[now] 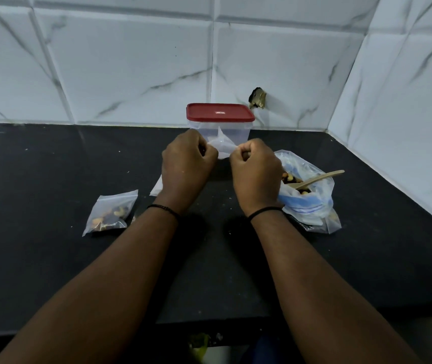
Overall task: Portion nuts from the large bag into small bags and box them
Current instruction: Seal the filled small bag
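Both hands are gripping an empty small bag (221, 145) above the black counter (52, 258), just in front of the red-lidded box (220, 119). The left hand (187, 160) and right hand (255, 166) are pinching opposite edges with curled fingers, stretching the clear film across the gap between them, apparently to open its mouth. The large bag (312, 190) of nuts is lying just right of the right hand, the nearer one, with a wooden spoon (320, 178) standing in it, handle pointing right. One filled bag (111, 212) is lying to the left.
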